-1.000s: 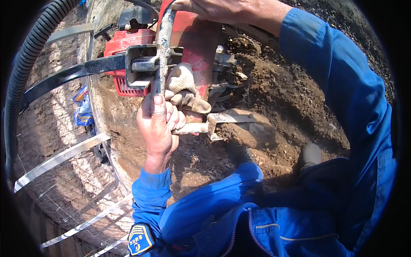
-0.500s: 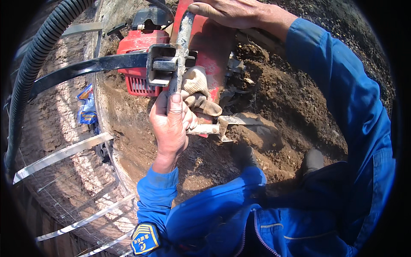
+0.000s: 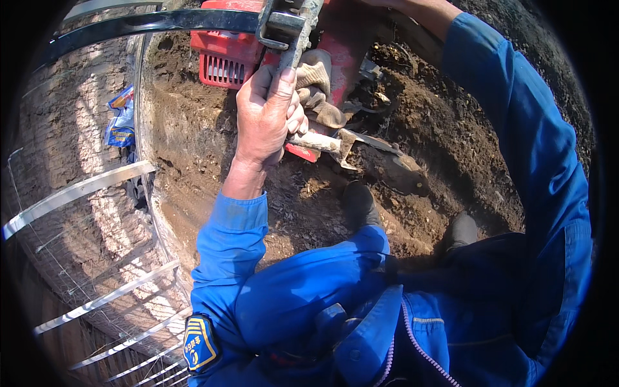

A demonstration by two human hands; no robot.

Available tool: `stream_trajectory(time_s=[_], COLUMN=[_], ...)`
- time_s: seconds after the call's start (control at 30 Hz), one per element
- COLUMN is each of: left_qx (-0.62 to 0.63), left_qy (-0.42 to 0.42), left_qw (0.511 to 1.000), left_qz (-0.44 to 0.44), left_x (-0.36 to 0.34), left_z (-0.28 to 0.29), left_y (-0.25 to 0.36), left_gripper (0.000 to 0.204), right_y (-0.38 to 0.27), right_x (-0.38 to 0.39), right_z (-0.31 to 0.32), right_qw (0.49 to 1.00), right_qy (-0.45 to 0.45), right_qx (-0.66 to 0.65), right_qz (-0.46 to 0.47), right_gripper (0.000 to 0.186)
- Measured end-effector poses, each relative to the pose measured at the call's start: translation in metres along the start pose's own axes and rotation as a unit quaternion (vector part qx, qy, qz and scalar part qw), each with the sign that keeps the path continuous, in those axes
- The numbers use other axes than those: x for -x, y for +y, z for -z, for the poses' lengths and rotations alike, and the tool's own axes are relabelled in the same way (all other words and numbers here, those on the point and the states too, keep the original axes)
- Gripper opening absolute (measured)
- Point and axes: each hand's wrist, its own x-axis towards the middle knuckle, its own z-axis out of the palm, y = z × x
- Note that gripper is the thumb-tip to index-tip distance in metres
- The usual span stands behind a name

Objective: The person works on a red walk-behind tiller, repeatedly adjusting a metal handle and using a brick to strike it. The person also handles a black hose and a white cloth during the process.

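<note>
My left hand (image 3: 264, 113) grips a dirty metal tube handle (image 3: 298, 46) of a red machine, its thumb lying along the tube. Beside the fingers are pale, soiled gloves (image 3: 316, 72), with a mud-caked metal bracket (image 3: 322, 143) just below. A dark metal clamp (image 3: 282, 31) sits on the tube, left of which is a red engine housing (image 3: 222, 64). My right hand (image 3: 425, 13) is cut off by the top edge; its fingers do not show clearly.
A black bar (image 3: 142, 26) arches leftward. Pale straps (image 3: 97, 184) cross a rough surface on the left, near a blue packet (image 3: 121, 122). My boots (image 3: 358, 205) rest on loose soil (image 3: 425, 116) that continues along the right.
The machine, gloves and both hands now sit higher in the view, my left hand still gripping. My right hand has mostly left the top edge; the ribbed hose is out of view.
</note>
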Motion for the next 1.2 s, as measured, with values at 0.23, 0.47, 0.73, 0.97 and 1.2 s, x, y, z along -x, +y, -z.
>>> stream_trajectory(time_s=[0.23,0.47,0.73,0.97,1.2], left_qx=[-0.019,-0.003,-0.027,-0.007,0.009], left_qy=[-0.005,0.037,0.043,0.067,0.089], left_qw=[1.000,0.999,0.998,0.997,0.996], left_qz=[-0.014,-0.005,-0.024,-0.045,-0.031], left_x=[0.001,-0.001,-0.003,0.000,-0.001], left_z=[0.003,-0.004,0.001,0.000,-0.002], left_y=[-0.004,0.000,-0.003,-0.010,-0.010], left_gripper=[0.030,0.025,0.026,0.025,0.022], right_y=[0.001,0.007,0.021,0.073,0.070], right_x=[-0.014,-0.032,-0.021,0.033,0.122], right_z=[0.003,-0.013,0.023,0.087,0.087], right_qw=[0.999,0.999,1.000,0.997,0.980], right_qy=[-0.004,-0.002,0.001,0.030,-0.091], right_qx=[0.033,0.036,0.000,-0.004,-0.090], right_qz=[-0.002,0.007,-0.005,-0.074,-0.152], right_gripper=[0.050,0.050,0.051,0.052,0.081])
